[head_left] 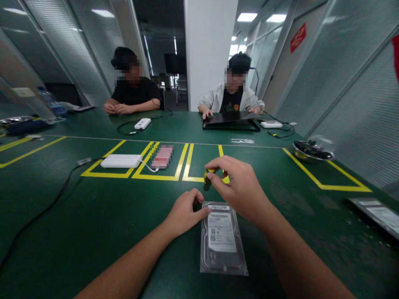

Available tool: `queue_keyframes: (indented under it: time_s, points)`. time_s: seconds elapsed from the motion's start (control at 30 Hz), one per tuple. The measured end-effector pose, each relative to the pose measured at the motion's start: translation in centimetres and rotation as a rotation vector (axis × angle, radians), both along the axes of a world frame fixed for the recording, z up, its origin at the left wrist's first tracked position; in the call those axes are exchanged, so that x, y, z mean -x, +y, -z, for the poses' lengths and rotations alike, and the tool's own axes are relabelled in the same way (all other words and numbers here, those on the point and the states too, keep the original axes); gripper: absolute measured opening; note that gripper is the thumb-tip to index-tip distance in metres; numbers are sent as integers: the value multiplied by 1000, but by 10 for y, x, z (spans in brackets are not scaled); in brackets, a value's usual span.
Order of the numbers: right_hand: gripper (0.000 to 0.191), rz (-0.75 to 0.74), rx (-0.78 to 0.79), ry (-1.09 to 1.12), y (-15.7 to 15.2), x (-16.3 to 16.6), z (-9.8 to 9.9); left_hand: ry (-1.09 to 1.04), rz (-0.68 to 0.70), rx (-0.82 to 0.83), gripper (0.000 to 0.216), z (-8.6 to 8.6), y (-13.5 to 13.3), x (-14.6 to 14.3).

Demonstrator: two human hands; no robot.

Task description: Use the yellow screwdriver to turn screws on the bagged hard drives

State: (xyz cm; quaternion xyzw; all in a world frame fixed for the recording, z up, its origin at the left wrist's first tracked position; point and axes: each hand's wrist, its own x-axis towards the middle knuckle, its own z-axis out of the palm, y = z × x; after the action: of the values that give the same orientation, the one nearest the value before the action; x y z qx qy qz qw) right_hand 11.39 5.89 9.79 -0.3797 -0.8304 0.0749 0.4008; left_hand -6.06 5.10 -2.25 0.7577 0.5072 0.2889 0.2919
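A silver hard drive (222, 241) with a white label lies flat on the green table in front of me. My right hand (238, 182) pinches the yellow and black handle of a small screwdriver (207, 182), held upright with its shaft pointing down at the drive's far left corner. My left hand (186, 211) rests at that same corner, its thumb on the drive's top and its fingers curled by the left edge near the screwdriver's tip. Whether the tip sits in a screw cannot be made out.
A second hard drive (375, 216) lies at the right. Beyond are a metal bowl (313, 151) of dark items, a white power bank (121, 161) with a cable, and a blurred pink phone (162, 157). Two people sit opposite, one handling a black panel (230, 119).
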Motion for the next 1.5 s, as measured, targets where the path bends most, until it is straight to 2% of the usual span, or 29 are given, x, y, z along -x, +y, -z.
queue_keyframes:
  time_s: [0.2, 0.4, 0.7, 0.87, 1.07, 1.3, 1.5]
  points:
    - [2, 12, 3, 7, -1, 0, 1, 4, 2, -5, 23, -4, -1, -1]
    - [12, -30, 22, 4, 0, -1, -1, 2, 5, 8, 22, -7, -2, -1]
    - [6, -11, 35, -2, 0, -1, -1, -3, 2, 11, 23, -6, -3, -1]
    - [15, -8, 16, -3, -1, -2, 0, -7, 4, 15, 23, -6, -2, -1]
    - [8, -21, 14, 9, -1, 0, 0, 26, -7, -33, 22, -4, -6, -3]
    - [7, -32, -1, 16, -1, 0, 1, 108, 1, -90, 51, -2, -12, -6]
    - [9, -58, 2, 9, -2, 0, 0, 165, 3, -76, 51, -1, -11, -5]
